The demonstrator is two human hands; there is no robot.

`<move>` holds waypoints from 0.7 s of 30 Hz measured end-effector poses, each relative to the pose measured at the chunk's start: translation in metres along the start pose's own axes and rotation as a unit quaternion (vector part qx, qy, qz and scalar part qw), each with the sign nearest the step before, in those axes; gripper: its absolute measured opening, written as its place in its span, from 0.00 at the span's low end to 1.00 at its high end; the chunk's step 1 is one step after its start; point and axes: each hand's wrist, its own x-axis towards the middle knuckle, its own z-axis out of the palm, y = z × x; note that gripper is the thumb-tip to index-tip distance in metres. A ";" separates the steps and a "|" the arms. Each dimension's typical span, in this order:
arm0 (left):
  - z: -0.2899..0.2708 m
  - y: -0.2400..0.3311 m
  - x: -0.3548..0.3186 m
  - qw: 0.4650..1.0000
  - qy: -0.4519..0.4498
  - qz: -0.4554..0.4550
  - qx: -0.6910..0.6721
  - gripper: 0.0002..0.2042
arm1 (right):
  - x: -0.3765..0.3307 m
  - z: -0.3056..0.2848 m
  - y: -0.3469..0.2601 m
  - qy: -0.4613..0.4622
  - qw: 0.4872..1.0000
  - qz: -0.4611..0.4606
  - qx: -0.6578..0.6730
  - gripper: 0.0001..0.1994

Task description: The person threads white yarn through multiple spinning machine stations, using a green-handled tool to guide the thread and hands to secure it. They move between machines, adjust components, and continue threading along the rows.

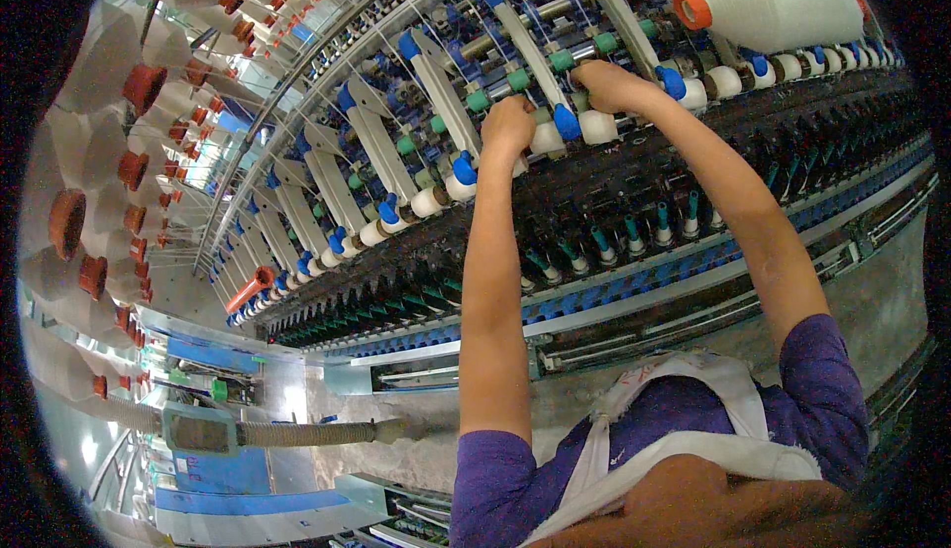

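Note:
Both my arms reach forward over a long spinning machine with a row of slanted grey pressure arms (530,60). My left hand (507,128) is closed, its fingers curled down beside a green roller (518,79) and a white roller (546,136). Slightly farther off and to the right, my right hand (608,86) is closed too, fingertips bent down among the rollers past another white roller (597,127). One pressure arm, ending in a blue cap (566,121), lies between the two hands. Whatever the fingertips pinch is hidden or too fine to make out.
A large white yarn bobbin (783,3) with orange ends lies on top at the right. Below the rollers stand spindles with green tubes (602,241). White bobbins with orange ends (67,223) hang at left. An orange tube (250,289) and a ribbed hose (307,434) are farther left.

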 end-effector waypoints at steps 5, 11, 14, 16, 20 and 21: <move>0.000 0.000 0.003 0.999 -0.014 0.015 0.025 0.13 | 0.008 0.011 0.002 -0.005 0.999 -0.031 -0.022 0.16; 0.002 -0.001 0.000 1.000 0.011 0.014 -0.002 0.12 | 0.013 0.009 0.016 0.010 0.995 -0.090 -0.053 0.12; 0.004 0.000 -0.006 0.999 0.038 0.023 -0.019 0.12 | 0.010 0.008 0.007 -0.051 0.995 -0.033 -0.084 0.21; 0.007 0.002 -0.013 0.993 0.106 0.044 -0.031 0.12 | 0.008 0.008 0.006 -0.031 0.998 -0.010 -0.063 0.25; 0.026 0.004 -0.038 0.904 0.384 0.163 -0.091 0.12 | 0.012 0.016 0.012 -0.003 0.998 -0.008 -0.067 0.23; 0.036 0.003 -0.050 0.876 0.434 0.189 -0.087 0.12 | 0.017 0.019 0.011 0.003 0.998 -0.015 -0.055 0.21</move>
